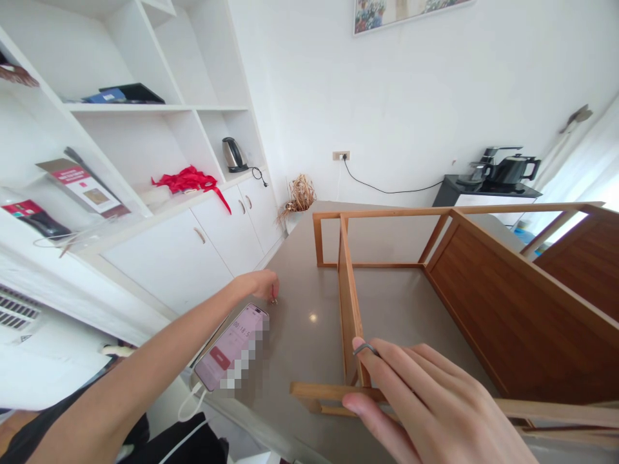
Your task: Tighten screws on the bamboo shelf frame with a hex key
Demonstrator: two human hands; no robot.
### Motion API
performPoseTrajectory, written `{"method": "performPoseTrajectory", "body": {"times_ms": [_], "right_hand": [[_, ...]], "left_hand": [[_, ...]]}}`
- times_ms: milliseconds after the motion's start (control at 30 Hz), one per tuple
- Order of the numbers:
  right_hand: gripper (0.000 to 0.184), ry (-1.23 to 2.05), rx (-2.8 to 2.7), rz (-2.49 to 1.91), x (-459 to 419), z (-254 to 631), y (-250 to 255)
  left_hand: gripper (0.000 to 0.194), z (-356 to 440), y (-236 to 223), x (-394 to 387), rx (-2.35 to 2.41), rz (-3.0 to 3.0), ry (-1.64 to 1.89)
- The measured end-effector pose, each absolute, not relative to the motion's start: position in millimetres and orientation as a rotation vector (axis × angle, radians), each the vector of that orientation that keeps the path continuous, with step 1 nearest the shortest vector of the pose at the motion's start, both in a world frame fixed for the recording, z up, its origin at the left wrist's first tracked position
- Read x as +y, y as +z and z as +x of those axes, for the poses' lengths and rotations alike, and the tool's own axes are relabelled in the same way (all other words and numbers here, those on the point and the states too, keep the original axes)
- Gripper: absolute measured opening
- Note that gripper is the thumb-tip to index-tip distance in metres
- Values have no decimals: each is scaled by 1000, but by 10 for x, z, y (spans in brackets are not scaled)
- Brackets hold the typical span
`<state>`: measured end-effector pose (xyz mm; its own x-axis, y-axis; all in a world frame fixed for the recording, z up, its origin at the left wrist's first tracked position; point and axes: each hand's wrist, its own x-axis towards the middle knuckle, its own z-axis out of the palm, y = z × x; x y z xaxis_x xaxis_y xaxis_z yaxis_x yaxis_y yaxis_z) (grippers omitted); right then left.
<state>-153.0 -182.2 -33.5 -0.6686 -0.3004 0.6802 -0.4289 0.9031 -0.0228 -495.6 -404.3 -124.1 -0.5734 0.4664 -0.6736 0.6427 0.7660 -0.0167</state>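
Observation:
A wooden shelf rack (353, 299) lies on its side on the grey-brown tabletop (300, 335), its slatless brown panels standing on edge. My right hand (430, 399) rests over the near corner of the rack, with the thumb by the near rail and the fingers along the panel's end. A bent grey metal rod, which looks like a hex key (366, 348), is tucked between its fingers. Off to the left, my left hand (262, 284) is low at the table's edge with fingers pinched. Small metal pieces resembling screws (274, 300) show at its fingertips; their exact shape is unclear.
A phone (232, 348) with a running timer and a white cable lies at the table's left edge. White shelving (140, 145) with a kettle (233, 154) and red ribbon (188, 180) stands at left. A black kettle (513, 169) sits on a cabinet beyond the rack.

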Motion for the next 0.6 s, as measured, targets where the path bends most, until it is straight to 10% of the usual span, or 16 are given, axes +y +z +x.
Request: {"method": "performPoseTrajectory", "body": {"times_ms": [467,600], "right_hand": [[22,219,-2374,508,-1883,-1519,-358],[28,364,-2468,426,-1876,-1484,-306]], "left_hand": [[40,-4173,-256,-3952,2656,1293,312],[34,-3452,-282,-3939,2393,1104,1072]]}}
